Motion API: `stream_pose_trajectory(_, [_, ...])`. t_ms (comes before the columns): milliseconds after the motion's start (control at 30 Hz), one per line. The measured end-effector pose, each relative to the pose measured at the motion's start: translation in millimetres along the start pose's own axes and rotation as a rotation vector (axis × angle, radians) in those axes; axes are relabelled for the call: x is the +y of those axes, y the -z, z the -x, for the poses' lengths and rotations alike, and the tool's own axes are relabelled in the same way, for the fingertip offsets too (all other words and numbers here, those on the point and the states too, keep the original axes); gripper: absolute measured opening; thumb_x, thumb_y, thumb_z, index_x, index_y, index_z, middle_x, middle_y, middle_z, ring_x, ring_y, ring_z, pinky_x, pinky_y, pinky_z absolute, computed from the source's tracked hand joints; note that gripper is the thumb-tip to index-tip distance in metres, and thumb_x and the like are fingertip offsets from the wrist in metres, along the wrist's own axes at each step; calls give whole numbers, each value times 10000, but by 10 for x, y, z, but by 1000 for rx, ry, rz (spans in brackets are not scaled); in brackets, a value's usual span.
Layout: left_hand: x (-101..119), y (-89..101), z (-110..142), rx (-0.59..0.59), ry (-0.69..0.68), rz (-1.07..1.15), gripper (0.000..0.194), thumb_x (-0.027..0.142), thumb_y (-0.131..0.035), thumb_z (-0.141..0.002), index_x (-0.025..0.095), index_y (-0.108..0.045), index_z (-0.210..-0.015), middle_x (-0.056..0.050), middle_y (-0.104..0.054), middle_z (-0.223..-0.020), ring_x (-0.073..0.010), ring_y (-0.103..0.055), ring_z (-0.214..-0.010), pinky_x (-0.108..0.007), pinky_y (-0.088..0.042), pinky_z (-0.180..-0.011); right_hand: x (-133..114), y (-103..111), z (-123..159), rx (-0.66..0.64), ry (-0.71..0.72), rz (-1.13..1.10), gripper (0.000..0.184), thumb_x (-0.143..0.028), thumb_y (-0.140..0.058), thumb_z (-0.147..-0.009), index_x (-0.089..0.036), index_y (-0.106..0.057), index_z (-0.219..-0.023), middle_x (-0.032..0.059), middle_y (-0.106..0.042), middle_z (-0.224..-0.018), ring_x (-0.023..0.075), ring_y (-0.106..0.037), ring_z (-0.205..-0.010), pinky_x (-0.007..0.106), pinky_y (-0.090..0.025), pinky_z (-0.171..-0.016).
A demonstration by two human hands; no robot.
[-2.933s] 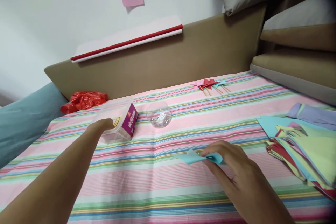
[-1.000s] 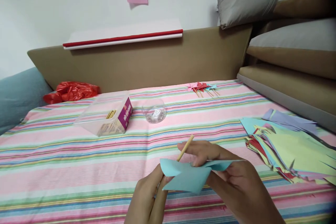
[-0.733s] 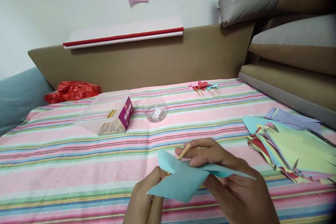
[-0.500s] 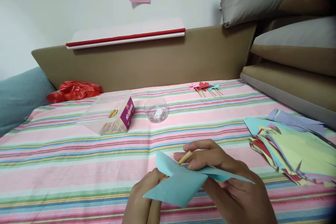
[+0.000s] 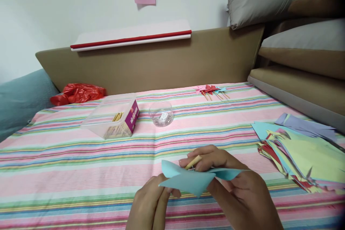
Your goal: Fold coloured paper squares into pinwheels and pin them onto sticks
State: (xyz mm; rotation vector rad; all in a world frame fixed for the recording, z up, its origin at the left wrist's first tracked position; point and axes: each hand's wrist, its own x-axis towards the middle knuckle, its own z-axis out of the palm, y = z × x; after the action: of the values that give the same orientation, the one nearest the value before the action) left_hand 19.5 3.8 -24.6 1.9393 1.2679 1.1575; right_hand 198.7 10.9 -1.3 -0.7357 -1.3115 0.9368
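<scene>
A light-blue paper pinwheel point(image 5: 188, 181) with curled blades is tilted nearly edge-on between my hands. Behind it, the tip of a thin wooden stick point(image 5: 193, 162) pokes up, and a small metal pin point(image 5: 192, 168) shows beside the stick. My right hand point(image 5: 237, 183) is closed on the pinwheel's centre and the stick's tip, thumb below and fingers above. At the left blade, my left hand point(image 5: 151, 201) is closed around the lower stick, whose length is mostly hidden by the paper and fingers.
A clear plastic box point(image 5: 99, 122) of sticks and a round clear tub point(image 5: 161, 115) of small metal pieces stand ahead. Finished pinwheels point(image 5: 211, 90) lie at the back. Stacked coloured paper point(image 5: 309, 154) is on the right, a red plastic bag point(image 5: 81, 93) far left.
The blue pinwheel has tipped flatter, so its front blade now appears more edge-on. Both hands keep their hold, and the view has shifted slightly.
</scene>
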Motion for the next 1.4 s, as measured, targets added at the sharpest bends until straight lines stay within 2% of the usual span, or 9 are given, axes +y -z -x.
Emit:
stream_pose_trajectory(200, [-96,-8,11,-63,51,-16,257,336,-437,-1030,289,-581,-823,5,-612,-691,-192,-595,-651,-299,-436,-654,13,-21,-24,84,-276,-103,93,-352,-684,-929,-261,-697,-921,21,-748,-966,198,-704,-986,303,-573,-895])
stream_pose_trajectory(433, [-158,-57,28,-79,-57,-104,271,236,-396,-1052,253,-512,-807,9,-550,-696,-171,-550,-658,-285,-393,-636,59,-60,-53,213,-472,-236,207,-427,-799,-832,-234,-742,-882,-10,-711,-781,164,-657,-803,279,-553,-831])
stream_pose_trajectory(633, [-241,-83,49,-84,-129,-143,219,163,-392,-1052,248,-489,-874,27,-532,-725,-151,-513,-674,-271,-372,-655,90,-98,-77,293,-519,-318,261,-426,-862,-768,-214,-763,-882,28,-761,-833,215,-701,-910,319,-547,-867])
stream_pose_trajectory(800, [-296,-56,50,-91,-132,-174,211,177,-396,-1047,248,-497,-875,25,-522,-719,-153,-488,-658,-278,-351,-641,154,-111,-72,294,-510,-276,319,-466,-851,-766,-207,-756,-924,39,-766,-863,225,-691,-887,317,-538,-784])
stream_pose_trajectory(933, [-250,-59,66,-155,-64,-65,262,257,-401,-1051,239,-501,-809,18,-551,-703,-151,-503,-627,-274,-353,-624,173,-123,-96,264,-504,-271,370,-491,-840,-767,-197,-731,-962,48,-752,-859,233,-682,-892,335,-535,-812])
stream_pose_trajectory(1067, [-103,-95,35,-187,249,239,338,430,-394,-1054,237,-582,-849,6,-643,-687,-164,-591,-656,-256,-409,-644,197,-86,-116,253,-509,-282,568,-625,-738,-815,-253,-600,-1221,90,-742,-1137,274,-654,-1106,392,-514,-922])
stream_pose_trajectory(1133, [-56,-93,-9,-88,384,352,382,493,-421,-1034,228,-633,-857,-21,-707,-786,-190,-646,-803,-257,-455,-750,243,-58,-84,194,-532,-134,545,-707,-611,-869,-261,-606,-1183,84,-711,-1176,266,-639,-1109,400,-497,-939])
stream_pose_trajectory(1267, [-98,-56,-75,106,479,463,376,543,-543,-965,217,-706,-870,-52,-714,-961,-236,-638,-1023,-284,-472,-911,365,-139,62,-205,-585,234,530,-702,-498,-934,-203,-673,-888,48,-667,-865,215,-605,-839,349,-472,-805])
stream_pose_trajectory(1400, [-173,-62,-56,149,513,578,433,613,-592,-905,204,-734,-918,-43,-647,-882,-182,-604,-759,-245,-476,-615,412,-437,217,-316,-566,280,457,-604,-501,-976,-189,-631,-836,22,-622,-790,171,-529,-739,292,-411,-684])
